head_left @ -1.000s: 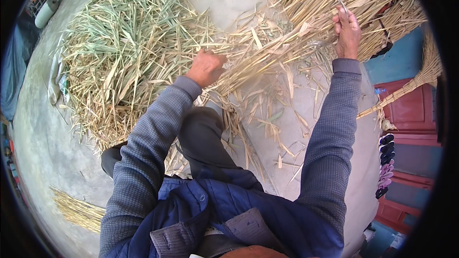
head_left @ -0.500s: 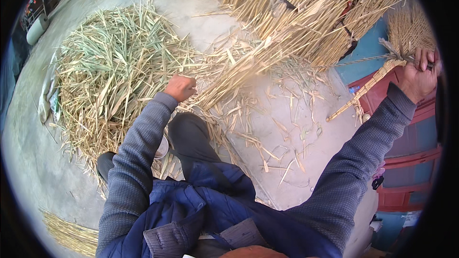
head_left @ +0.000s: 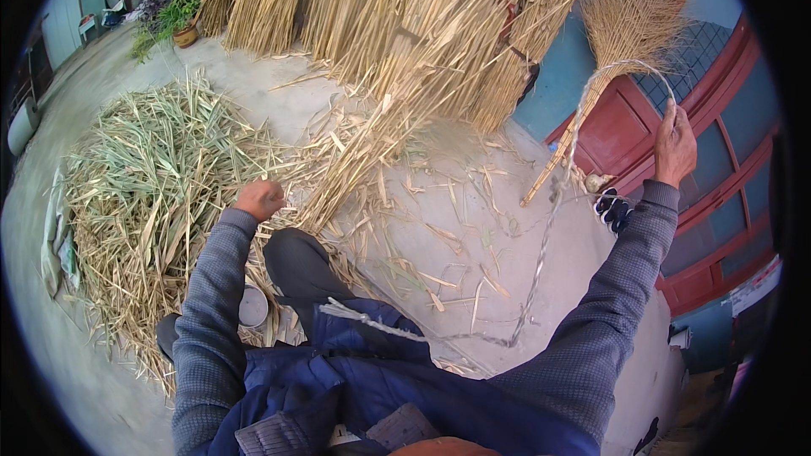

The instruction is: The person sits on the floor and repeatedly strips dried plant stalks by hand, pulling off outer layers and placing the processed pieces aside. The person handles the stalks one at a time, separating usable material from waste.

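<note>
My right hand [head_left: 675, 148] is raised at the right, fingers pinched on a pale twisted rope [head_left: 545, 245]. From there the rope loops over to the left, hangs down and trails across to my lap, ending in a frayed tip. My left hand [head_left: 260, 200] is closed in a fist beside the lower end of a slanting bundle of dry stalks [head_left: 363, 152]; what it holds, if anything, is hidden. Left of that hand lies a big heap of stripped leaves [head_left: 160, 186], greenish on top. A broom [head_left: 629, 29] stands behind the rope loop.
Tied stalk bundles [head_left: 355, 8] lean upright along the back. Red-framed doors [head_left: 617, 114] stand at the right, a dark shoe with white stripes [head_left: 612, 209] near them. A round pale container [head_left: 253, 307] sits by my knee. Leaf scraps litter the concrete floor [head_left: 414, 236]. A potted plant [head_left: 183, 35] is far left.
My right hand has moved from beside the broom, and the rope now hangs in a long loop down to my lap. The view has shifted to the right; my left hand remains a fist.
</note>
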`<state>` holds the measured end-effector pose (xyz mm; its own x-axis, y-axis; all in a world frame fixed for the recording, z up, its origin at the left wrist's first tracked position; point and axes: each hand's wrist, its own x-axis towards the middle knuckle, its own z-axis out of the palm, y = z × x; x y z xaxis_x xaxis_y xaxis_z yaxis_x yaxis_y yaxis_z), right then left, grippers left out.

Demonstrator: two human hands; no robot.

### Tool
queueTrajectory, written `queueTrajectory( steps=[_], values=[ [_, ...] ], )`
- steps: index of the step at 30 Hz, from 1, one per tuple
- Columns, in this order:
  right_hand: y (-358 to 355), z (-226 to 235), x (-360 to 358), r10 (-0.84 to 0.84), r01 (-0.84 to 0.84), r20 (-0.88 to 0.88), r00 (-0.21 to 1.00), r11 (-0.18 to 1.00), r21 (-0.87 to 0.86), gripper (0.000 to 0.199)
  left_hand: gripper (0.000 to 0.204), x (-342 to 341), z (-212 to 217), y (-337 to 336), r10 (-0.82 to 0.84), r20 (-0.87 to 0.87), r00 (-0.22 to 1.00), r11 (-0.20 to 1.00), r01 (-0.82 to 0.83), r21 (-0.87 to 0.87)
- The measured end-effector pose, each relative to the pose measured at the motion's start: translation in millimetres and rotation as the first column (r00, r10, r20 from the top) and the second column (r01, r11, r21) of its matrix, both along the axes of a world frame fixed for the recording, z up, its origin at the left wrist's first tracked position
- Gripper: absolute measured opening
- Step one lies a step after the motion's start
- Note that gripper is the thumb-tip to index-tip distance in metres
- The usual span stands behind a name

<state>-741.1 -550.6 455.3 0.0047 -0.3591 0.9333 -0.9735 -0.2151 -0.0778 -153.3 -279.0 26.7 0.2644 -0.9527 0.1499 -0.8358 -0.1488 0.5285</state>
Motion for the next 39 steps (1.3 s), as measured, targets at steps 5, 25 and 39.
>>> queueTrajectory(
  steps=[5, 25, 39],
  values=[
    [-55, -90, -60, -0.226, 0.279, -0.191, 0.955, 0.902, 0.330, 0.039, 0.024, 6, 5, 17, 0.006, 0.010, 1.000, 0.998, -0.007, 0.061],
    [-102, -342, -182, -0.093, 0.397, -0.514, 0.853, 0.755, 0.522, 0.033, 0.020, 62, 7, 63, 0.194, 0.000, 0.981, 0.954, -0.189, 0.231],
    [-113, -684, 59, 0.381, -0.117, 0.159, 0.911, -0.131, 0.985, 0.043, 0.024, 73, -16, 125, 0.372, 0.020, 0.928, 0.859, -0.352, 0.373]
  ],
)
